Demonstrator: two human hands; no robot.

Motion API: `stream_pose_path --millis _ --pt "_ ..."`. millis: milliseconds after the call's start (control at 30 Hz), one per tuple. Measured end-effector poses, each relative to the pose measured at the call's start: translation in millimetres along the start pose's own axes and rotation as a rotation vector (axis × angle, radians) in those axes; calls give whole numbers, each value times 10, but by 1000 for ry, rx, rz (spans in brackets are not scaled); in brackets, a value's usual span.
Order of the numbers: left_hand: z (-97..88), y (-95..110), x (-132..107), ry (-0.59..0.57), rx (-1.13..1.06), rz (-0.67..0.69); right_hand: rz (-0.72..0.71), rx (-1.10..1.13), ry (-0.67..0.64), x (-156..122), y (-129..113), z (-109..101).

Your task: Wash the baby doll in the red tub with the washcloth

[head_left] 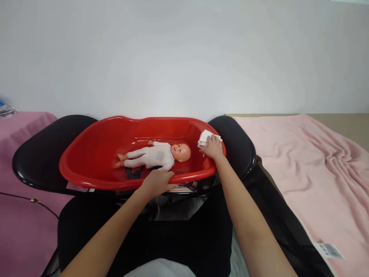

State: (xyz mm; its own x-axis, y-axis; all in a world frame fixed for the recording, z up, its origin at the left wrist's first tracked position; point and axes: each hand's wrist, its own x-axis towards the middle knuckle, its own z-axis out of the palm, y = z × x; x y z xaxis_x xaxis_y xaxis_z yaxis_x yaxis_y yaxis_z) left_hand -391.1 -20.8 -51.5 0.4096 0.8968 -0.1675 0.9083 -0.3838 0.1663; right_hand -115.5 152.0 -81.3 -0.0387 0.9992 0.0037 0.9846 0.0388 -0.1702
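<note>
A red baby bathtub (86,161) spans the middle of the head view. On its floor a baby doll (158,154) in a white body suit lies on its back, head to the right and feet to the left. My left hand (157,182) is closed round the tub's near rim, just below the doll's shoulder; its fingers are partly hidden inside the rim. At the tub's right end, my right hand (213,147) grips a folded white cloth (205,137) against the inner wall. Something dark lies partly hidden beside the doll's legs.
Black rounded supports (236,146) stick out at both ends of the tub. A pink towel (302,165) covers the surface to the right, and a darker pink cloth (23,154) is at the left, crossed by a black cable (17,196). Behind the tub rises a pale wall (184,57).
</note>
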Motion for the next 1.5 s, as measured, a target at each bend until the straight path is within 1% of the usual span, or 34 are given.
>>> stream_pose_path --millis 67,267,433,533,700,800,867,1000,1100,1333,1500 --pt "-9 10 -1 0 15 0 -9 -10 -10 12 16 -1" --pt "-9 14 2 -17 -16 33 -18 -17 49 52 61 60" --pt "-16 10 -25 -6 3 40 -14 -35 57 31 65 57" --pt "-41 17 -39 -12 -27 88 7 -39 37 27 69 52" --pt "-98 10 -45 -60 -63 155 42 -71 19 49 102 50" --pt "-120 -9 -49 -49 -87 229 51 -113 22 61 125 43" --pt "-128 -11 -55 -46 -103 250 57 -141 18 62 144 45" --pt "-122 17 -73 -58 -115 254 61 -170 13 49 184 57" --pt "-93 36 -77 -37 -96 250 52 -166 -2 42 212 53" --pt "-78 45 -68 -65 -86 254 24 -111 -42 62 292 44" --pt "-82 65 -68 -76 -58 245 29 -80 -60 69 294 58"
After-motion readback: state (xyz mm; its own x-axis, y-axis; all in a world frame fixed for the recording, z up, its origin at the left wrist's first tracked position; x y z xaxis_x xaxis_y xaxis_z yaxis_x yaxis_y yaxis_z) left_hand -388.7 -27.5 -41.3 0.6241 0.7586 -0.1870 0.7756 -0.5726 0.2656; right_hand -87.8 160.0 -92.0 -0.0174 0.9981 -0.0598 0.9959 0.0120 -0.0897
